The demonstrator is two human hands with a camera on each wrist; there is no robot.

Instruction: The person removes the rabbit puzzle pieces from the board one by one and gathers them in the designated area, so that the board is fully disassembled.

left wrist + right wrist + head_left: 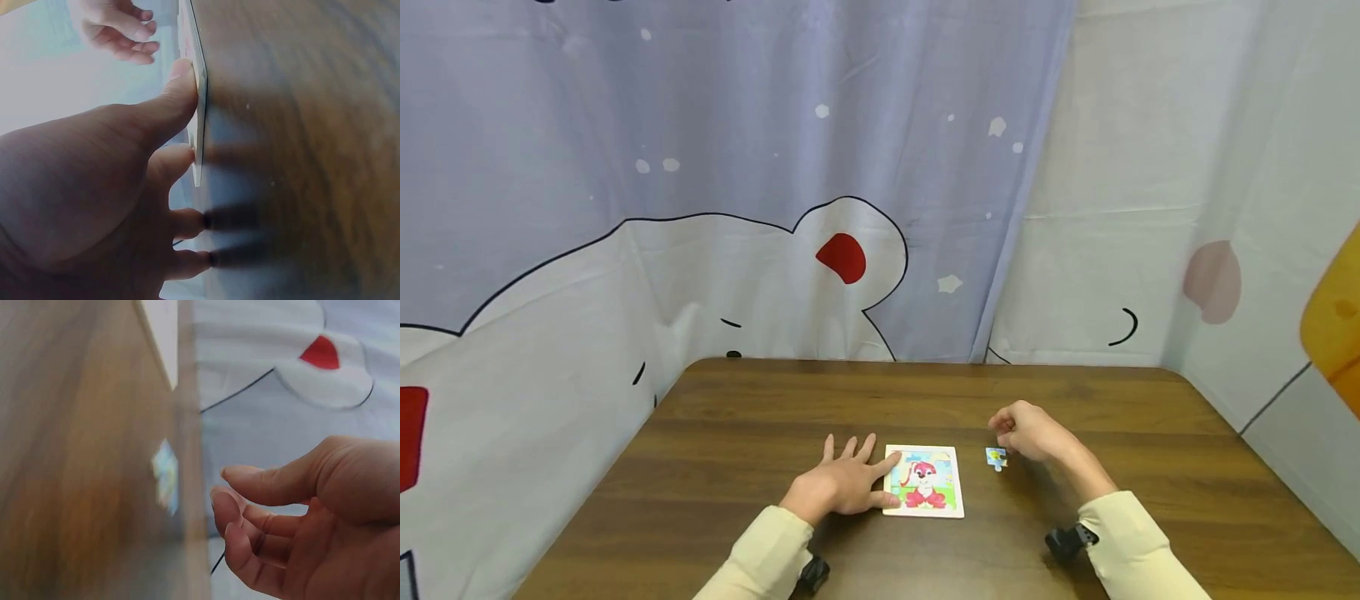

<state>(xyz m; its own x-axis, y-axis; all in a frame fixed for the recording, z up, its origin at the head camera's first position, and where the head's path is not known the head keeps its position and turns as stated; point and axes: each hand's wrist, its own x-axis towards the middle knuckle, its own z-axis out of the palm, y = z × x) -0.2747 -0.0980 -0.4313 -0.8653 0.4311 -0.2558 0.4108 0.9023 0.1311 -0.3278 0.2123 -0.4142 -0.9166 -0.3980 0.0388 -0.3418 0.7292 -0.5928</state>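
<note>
A square jigsaw puzzle [925, 483] with a white border lies flat on the table, showing a pink long-eared cartoon animal. My left hand [844, 485] is spread at its left side, thumb and index finger resting on the border and the other fingers on the wood. In the left wrist view the thumb [178, 94] presses on the board's edge. One loose puzzle piece [996, 458], blue and yellow, lies to the right of the board. My right hand [1028, 429] hovers just beside and above this piece, fingers loosely curled with nothing between them in the right wrist view.
The brown wooden table [760, 417] runs back to a printed curtain [775, 283] hanging behind it and along the sides. Black wrist cameras [1070, 542] are strapped on below both hands, next to the pale yellow sleeves [767, 550].
</note>
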